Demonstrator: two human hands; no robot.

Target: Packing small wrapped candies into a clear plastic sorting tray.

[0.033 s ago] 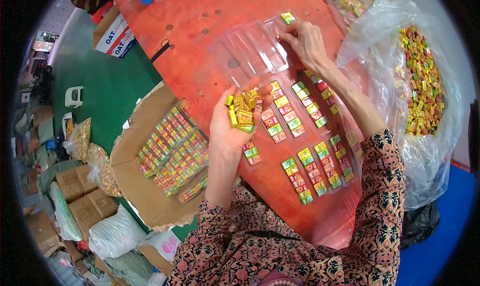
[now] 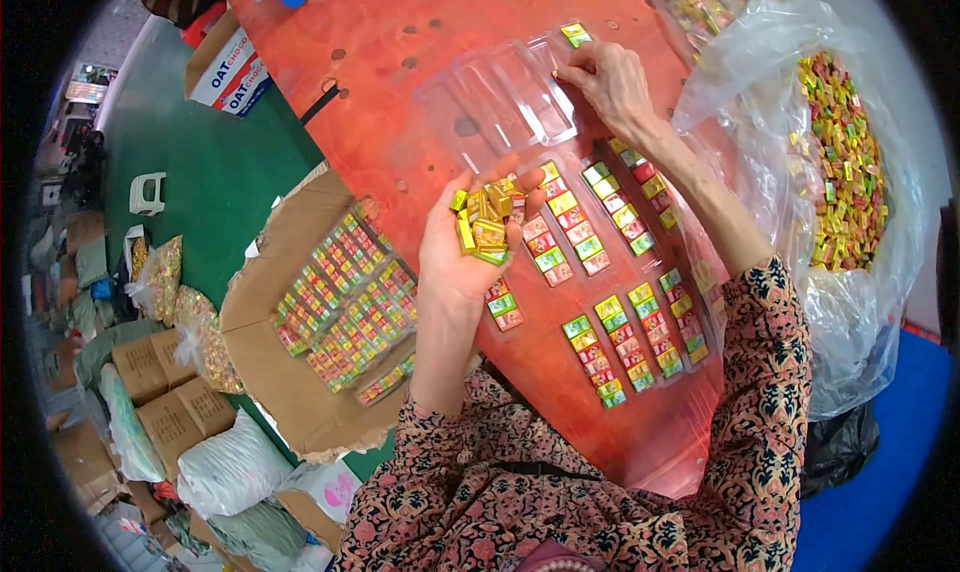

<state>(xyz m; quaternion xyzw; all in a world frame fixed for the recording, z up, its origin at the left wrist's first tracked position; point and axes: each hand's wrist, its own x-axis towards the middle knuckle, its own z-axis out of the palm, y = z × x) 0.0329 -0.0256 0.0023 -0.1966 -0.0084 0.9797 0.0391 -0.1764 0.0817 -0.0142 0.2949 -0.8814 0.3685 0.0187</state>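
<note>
Nearest me, patterned sleeves (image 2: pixel 760 342) rise from the lower edge of the frame, around rows of red, green and yellow blocks (image 2: pixel 609 337) right of lower centre, set out on the red tabletop (image 2: pixel 380 102). At the centre, the left hand (image 2: pixel 452 257) is turned palm up, its fingers curled round a heap of small wrapped blocks (image 2: pixel 488 217), mostly yellow. Just right of it are more block rows (image 2: pixel 568 217).

Beyond, at upper centre, the right hand (image 2: pixel 615 87) reaches to the clear compartment tray (image 2: pixel 545 102). Its thumb and fingertips are drawn close together; I cannot tell whether a block is between them. One green-and-yellow block (image 2: pixel 575 35) lies at the tray's far end, just above those fingers.

Left of centre, an open cardboard box (image 2: pixel 243 317) holds packed rows. At right, a clear plastic bag (image 2: pixel 745 87) bulges with loose blocks (image 2: pixel 845 172). Farther off, a printed carton (image 2: pixel 230 77) sits at upper left, and a white stool (image 2: pixel 150 181) stands on the green floor (image 2: pixel 200 142).
</note>
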